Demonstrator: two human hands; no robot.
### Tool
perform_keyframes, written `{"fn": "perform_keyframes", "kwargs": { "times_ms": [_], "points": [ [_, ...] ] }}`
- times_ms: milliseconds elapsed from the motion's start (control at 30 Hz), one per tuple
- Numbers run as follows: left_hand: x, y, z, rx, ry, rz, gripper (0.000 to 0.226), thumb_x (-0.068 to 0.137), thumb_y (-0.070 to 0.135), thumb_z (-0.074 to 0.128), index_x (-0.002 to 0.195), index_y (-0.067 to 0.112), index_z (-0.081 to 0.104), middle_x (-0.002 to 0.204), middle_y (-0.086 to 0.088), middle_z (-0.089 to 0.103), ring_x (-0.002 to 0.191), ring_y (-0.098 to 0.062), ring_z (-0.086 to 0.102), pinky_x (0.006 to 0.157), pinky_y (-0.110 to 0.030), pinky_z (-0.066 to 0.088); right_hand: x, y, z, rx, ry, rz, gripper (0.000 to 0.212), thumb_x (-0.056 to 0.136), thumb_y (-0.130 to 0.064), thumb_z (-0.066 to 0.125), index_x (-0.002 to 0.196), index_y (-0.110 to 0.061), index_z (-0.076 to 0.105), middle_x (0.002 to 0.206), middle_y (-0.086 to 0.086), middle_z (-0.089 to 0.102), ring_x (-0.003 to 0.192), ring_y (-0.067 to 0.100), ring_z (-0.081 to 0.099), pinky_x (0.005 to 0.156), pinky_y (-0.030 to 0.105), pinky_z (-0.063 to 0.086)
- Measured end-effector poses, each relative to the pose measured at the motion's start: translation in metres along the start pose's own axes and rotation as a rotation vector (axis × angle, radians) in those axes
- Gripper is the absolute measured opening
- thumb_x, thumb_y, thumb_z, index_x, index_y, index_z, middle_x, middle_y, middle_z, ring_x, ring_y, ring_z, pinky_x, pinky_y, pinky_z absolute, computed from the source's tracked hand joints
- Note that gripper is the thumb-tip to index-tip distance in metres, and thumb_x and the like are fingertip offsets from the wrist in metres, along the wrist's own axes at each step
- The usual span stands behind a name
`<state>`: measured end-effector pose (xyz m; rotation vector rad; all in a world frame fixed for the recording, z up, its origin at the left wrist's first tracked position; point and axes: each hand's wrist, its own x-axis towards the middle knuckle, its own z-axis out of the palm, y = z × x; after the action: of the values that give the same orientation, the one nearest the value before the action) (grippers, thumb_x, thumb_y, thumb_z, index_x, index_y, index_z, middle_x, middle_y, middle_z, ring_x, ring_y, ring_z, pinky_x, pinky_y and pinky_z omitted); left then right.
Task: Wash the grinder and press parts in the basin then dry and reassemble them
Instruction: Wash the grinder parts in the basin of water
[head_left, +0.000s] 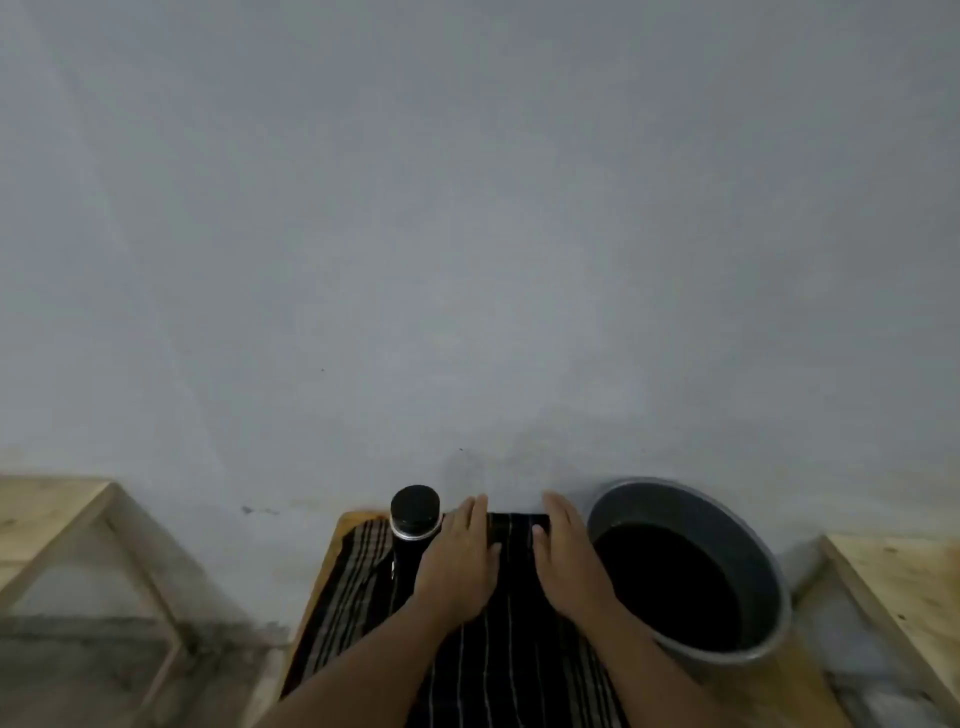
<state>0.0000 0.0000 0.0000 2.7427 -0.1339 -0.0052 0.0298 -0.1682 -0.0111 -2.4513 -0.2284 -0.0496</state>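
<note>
A black cylinder with a silver band and a black cap, the grinder, stands upright at the far left of a dark striped cloth. My left hand lies flat on the cloth just right of the grinder, fingers straight. My right hand lies flat beside it, close to the grey basin. The basin's inside looks dark. Neither hand holds anything. No press parts show.
The cloth covers a small wooden table set against a plain grey wall. Light wooden frames stand at the left and right of the table.
</note>
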Motion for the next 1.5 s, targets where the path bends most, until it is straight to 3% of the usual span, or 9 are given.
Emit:
{"fn": "perform_keyframes", "kwargs": {
  "times_ms": [233, 467, 733, 867, 967, 1100, 1233, 1367, 1500],
  "points": [
    [0.006, -0.008, 0.042, -0.045, -0.115, -0.238, 0.068, 0.109, 0.038, 0.041, 0.164, 0.012, 0.011, 0.169, -0.011, 0.020, 0.150, -0.031, 0.031, 0.113, -0.042, 0.044, 0.019, 0.007, 0.045, 0.050, -0.217, 0.150, 0.044, 0.110, -0.029, 0.036, 0.151, -0.014, 0.044, 0.155, 0.005, 0.045, 0.139, 0.022, 0.045, 0.114, 0.031, 0.037],
    [0.013, -0.016, 0.057, -0.250, -0.133, -0.312, 0.072, 0.109, 0.029, 0.045, 0.165, 0.012, 0.003, 0.173, -0.014, -0.005, 0.157, -0.038, 0.012, 0.120, -0.045, 0.031, 0.038, -0.004, 0.064, 0.207, -0.256, 0.289, 0.043, 0.110, -0.021, 0.037, 0.151, -0.010, 0.044, 0.155, 0.007, 0.046, 0.141, 0.024, 0.045, 0.114, 0.033, 0.039],
    [0.024, -0.023, 0.062, -0.326, -0.062, -0.366, 0.064, 0.108, 0.024, 0.046, 0.164, 0.013, 0.016, 0.169, -0.016, 0.021, 0.154, -0.037, 0.024, 0.119, -0.046, 0.033, 0.048, -0.010, 0.068, 0.281, -0.166, 0.347, 0.040, 0.110, -0.022, 0.037, 0.147, -0.012, 0.049, 0.145, 0.009, 0.055, 0.131, 0.025, 0.053, 0.093, 0.024, 0.042],
    [0.029, -0.020, 0.061, -0.325, -0.022, -0.393, 0.067, 0.104, 0.025, 0.053, 0.162, 0.015, 0.020, 0.165, -0.014, 0.031, 0.148, -0.035, 0.037, 0.113, -0.048, 0.043, 0.050, -0.007, 0.071, 0.311, -0.115, 0.363, 0.045, 0.109, -0.029, 0.038, 0.152, -0.015, 0.044, 0.150, 0.011, 0.051, 0.140, 0.027, 0.045, 0.113, 0.039, 0.041],
    [0.031, -0.016, 0.060, -0.335, -0.018, -0.407, 0.072, 0.102, 0.024, 0.058, 0.163, 0.014, 0.019, 0.163, -0.013, 0.034, 0.146, -0.033, 0.040, 0.113, -0.046, 0.043, 0.051, -0.009, 0.073, 0.344, -0.098, 0.395, 0.047, 0.108, -0.028, 0.040, 0.154, -0.015, 0.041, 0.152, 0.010, 0.049, 0.142, 0.027, 0.043, 0.115, 0.044, 0.041],
    [0.031, -0.013, 0.060, -0.322, -0.024, -0.438, 0.079, 0.101, 0.022, 0.062, 0.163, 0.010, 0.014, 0.166, -0.014, 0.028, 0.150, -0.031, 0.034, 0.117, -0.042, 0.038, 0.057, -0.011, 0.076, 0.484, -0.050, 0.513, 0.048, 0.105, -0.021, 0.045, 0.152, -0.012, 0.043, 0.146, 0.010, 0.055, 0.131, 0.027, 0.054, 0.108, 0.045, 0.049],
    [0.032, -0.010, 0.061, -0.298, -0.020, -0.468, 0.076, 0.101, 0.016, 0.062, 0.162, 0.008, 0.017, 0.161, -0.015, 0.036, 0.146, -0.031, 0.040, 0.114, -0.040, 0.041, 0.061, -0.009, 0.078, 0.633, -0.040, 0.626, 0.054, 0.100, -0.017, 0.046, 0.153, -0.014, 0.039, 0.128, 0.011, 0.064, 0.098, 0.021, 0.061, 0.079, 0.036, 0.053],
    [0.034, -0.010, 0.059, -0.286, 0.014, -0.452, 0.075, 0.098, 0.014, 0.064, 0.161, 0.014, 0.022, 0.156, -0.013, 0.042, 0.136, -0.029, 0.051, 0.106, -0.040, 0.049, 0.061, -0.013, 0.067, 0.722, -0.029, 0.670, 0.050, 0.103, -0.012, 0.046, 0.153, -0.009, 0.038, 0.106, 0.008, 0.067, 0.083, 0.017, 0.063, 0.083, 0.043, 0.058],
    [0.034, -0.007, 0.054, -0.188, 0.026, -0.443, 0.078, 0.098, 0.024, 0.066, 0.161, 0.018, 0.020, 0.156, -0.010, 0.043, 0.129, -0.027, 0.058, 0.098, -0.040, 0.054, 0.060, -0.015, 0.058, 0.843, -0.029, 0.705, 0.048, 0.105, -0.011, 0.046, 0.152, -0.009, 0.039, 0.102, 0.005, 0.066, 0.081, 0.015, 0.060, 0.069, 0.032, 0.053]
  ]
}}
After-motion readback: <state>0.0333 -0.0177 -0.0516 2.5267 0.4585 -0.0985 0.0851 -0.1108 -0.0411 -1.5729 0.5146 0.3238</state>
